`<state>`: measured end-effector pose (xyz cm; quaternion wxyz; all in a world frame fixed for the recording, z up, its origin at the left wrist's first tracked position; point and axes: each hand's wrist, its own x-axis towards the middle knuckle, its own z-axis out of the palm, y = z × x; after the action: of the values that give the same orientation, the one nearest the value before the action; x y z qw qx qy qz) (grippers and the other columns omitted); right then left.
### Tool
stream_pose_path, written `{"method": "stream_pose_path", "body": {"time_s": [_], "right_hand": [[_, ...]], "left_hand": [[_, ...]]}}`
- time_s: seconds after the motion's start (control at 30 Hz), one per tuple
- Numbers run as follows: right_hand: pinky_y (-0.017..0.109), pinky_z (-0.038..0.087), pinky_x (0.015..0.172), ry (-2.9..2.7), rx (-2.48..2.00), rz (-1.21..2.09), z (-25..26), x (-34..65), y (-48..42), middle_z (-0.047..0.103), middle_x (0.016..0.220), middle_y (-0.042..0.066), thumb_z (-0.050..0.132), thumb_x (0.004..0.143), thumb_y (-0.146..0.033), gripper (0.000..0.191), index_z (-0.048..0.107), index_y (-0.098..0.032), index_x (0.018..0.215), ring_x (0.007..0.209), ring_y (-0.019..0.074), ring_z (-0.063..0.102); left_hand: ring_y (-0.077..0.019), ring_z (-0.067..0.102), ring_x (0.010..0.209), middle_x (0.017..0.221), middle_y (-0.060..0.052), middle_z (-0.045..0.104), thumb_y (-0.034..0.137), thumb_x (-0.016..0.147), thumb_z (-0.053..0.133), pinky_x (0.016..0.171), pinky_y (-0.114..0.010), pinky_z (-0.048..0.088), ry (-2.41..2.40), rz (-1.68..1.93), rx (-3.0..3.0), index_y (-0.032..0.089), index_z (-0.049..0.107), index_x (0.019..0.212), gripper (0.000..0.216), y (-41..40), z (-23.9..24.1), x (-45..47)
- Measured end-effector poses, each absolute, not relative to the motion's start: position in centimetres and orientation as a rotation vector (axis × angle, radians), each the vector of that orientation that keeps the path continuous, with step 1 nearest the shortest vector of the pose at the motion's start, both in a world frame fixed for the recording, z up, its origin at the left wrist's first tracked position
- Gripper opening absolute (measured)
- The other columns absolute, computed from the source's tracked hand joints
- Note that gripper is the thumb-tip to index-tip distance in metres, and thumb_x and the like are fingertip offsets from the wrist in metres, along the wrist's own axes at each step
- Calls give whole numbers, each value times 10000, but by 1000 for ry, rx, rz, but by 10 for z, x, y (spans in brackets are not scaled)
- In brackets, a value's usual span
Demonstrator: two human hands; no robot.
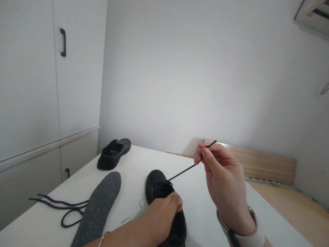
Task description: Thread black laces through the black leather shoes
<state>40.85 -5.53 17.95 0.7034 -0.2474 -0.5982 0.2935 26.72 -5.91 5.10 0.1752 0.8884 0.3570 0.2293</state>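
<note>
A black shoe (pixel 153 177) stands on the white table with its toe pointing away from me. My left hand (pixel 163 214) is closed around the shoe's upper, near the opening; its fingertips are partly hidden. Raised to the right, my right hand (pixel 222 175) pinches a black shoelace (pixel 183 171) close to its tip. The lace runs taut from the shoe's eyelets up to those fingers, and its end sticks out beyond them. Left of the shoe lies a grey insole (pixel 102 202), and a loose black lace (pixel 69 207) reaches out from beside it.
Another black shoe (pixel 113 154) rests near the far left corner of the white table (pixel 136 157). White cabinets (pixel 77 85) stand along the left, and a plain wall (pixel 192 75) rises behind. Beyond the table's right side is a wooden board (pixel 267 163).
</note>
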Motion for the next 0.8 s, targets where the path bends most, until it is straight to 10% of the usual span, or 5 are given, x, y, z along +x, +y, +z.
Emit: {"method": "stream_pose_path", "body": {"time_s": [0.4, 0.8], "right_hand": [[265, 370, 595, -1203, -586, 638, 162, 434, -35, 581, 712, -7, 732, 855, -382, 177, 728, -205, 862, 639, 114, 489], [246, 344, 543, -1094, -573, 670, 148, 449, -13, 547, 697, -11, 776, 807, -395, 220, 742, -187, 870, 605, 97, 452]], "left_hand": [[-155, 578, 647, 660, 30, 514, 324, 1039, 289, 692, -291, 488, 592, 1239, 1841, 222, 447, 987, 195, -68, 98, 239], [-132, 541, 612, 682, -9, 652, 450, 882, 679, 582, -242, 439, 784, 1586, 1524, 222, 665, 945, 237, -71, 162, 175]]}}
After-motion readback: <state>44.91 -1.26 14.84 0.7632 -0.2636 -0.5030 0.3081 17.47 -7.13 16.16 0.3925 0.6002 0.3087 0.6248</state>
